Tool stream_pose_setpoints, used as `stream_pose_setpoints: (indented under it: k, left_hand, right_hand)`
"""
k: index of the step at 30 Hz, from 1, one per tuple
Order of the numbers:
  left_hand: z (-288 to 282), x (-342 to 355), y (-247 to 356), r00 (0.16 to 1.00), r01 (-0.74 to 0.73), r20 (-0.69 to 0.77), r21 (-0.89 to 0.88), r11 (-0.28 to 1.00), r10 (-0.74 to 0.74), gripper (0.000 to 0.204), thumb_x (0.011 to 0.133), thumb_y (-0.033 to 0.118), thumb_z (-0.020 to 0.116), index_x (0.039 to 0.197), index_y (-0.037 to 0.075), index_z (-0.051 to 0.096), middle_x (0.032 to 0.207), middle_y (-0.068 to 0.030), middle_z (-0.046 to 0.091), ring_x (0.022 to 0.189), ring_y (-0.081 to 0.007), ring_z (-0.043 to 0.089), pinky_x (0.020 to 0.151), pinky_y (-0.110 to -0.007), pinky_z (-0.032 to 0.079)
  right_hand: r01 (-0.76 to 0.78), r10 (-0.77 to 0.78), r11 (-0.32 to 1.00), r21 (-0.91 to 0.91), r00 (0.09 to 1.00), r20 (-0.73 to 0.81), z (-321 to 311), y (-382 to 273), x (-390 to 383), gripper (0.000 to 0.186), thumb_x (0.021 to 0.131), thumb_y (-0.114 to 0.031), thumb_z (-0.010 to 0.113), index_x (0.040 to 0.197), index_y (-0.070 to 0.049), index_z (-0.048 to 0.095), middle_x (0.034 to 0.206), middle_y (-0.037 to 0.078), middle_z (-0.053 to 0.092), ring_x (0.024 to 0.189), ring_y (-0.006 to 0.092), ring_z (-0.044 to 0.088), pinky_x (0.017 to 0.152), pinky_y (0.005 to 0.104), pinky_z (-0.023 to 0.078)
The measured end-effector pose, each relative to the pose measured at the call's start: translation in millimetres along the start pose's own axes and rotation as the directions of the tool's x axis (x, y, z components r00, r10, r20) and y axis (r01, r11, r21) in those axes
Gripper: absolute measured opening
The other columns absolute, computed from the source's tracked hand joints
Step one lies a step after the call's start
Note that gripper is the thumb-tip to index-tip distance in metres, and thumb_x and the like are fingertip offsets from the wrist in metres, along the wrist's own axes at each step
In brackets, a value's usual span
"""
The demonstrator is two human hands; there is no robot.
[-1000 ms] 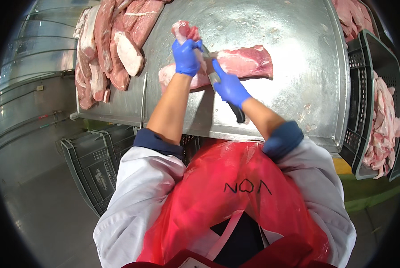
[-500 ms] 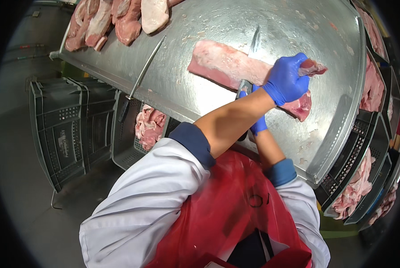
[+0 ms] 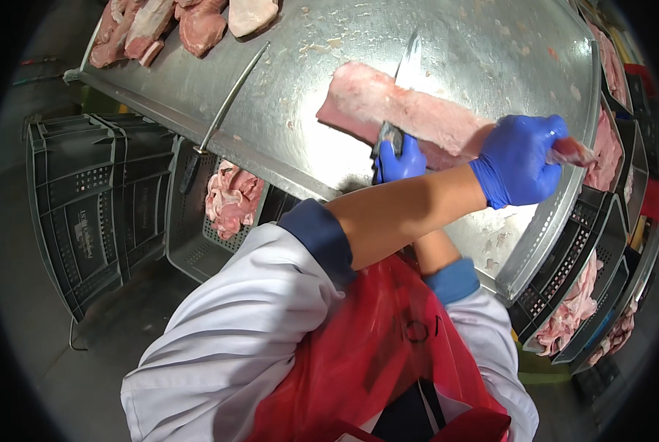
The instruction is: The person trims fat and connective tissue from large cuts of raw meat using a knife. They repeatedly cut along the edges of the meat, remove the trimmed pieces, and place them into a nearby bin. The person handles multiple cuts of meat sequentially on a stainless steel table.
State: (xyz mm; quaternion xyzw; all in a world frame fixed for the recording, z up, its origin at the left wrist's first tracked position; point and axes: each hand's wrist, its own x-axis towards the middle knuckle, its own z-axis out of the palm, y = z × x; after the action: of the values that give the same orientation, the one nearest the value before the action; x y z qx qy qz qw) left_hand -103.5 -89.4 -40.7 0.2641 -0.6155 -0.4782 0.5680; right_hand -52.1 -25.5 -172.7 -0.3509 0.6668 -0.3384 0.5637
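"Currently, what does each hand grasp?"

"The left hand (image 3: 519, 162), crossed over the right forearm, is clenched around a strip of meat (image 3: 574, 152), whose end protrudes from the fist. The right hand (image 3: 402, 160) grips the knife (image 3: 410, 60) by its black handle."

"Where is the slab of meat (image 3: 418, 118)?"

"On the metal table (image 3: 307, 88), covering the blade's middle; the tip emerges beyond. Farther out, a steel rod (image 3: 234, 93) crosses the table edge at left, and a crate (image 3: 591, 210) holding meat stands at right."
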Motion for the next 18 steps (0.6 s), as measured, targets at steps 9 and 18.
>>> stream_pose_setpoints:
  k: [9, 18]
  left_hand:
    - [34.1, 19.0, 40.7, 0.983, -0.177, 0.054, 0.001, 0.984, 0.176, 0.011, 0.070, -0.003, 0.058, 0.079, 0.001, 0.053, 0.084, -0.0081, 0.076, 0.073, -0.0300, 0.073, 0.061, -0.039, 0.057]
    - [74.4, 46.7, 120.6, 0.926, -0.360, 0.013, -0.275, 0.892, 0.377, 0.012, 0.061, 0.005, 0.061, 0.070, 0.009, 0.068, 0.075, -0.0085, 0.069, 0.069, -0.0331, 0.066, 0.062, -0.041, 0.053]
  right_hand:
    - [0.172, -0.176, 0.981, 0.086, 0.984, 0.036, 27.1, 6.5, 14.0, 0.074, 0.095, -0.008, 0.052, 0.161, -0.014, 0.020, 0.074, 0.009, 0.062, 0.057, 0.0151, 0.058, 0.052, 0.0308, 0.050]
    - [0.446, -0.397, 0.881, -0.159, 0.879, 0.264, 53.8, -4.5, -7.7, 0.079, 0.094, -0.012, 0.061, 0.161, -0.022, 0.021, 0.094, 0.009, 0.070, 0.064, 0.0100, 0.056, 0.063, 0.0263, 0.049]
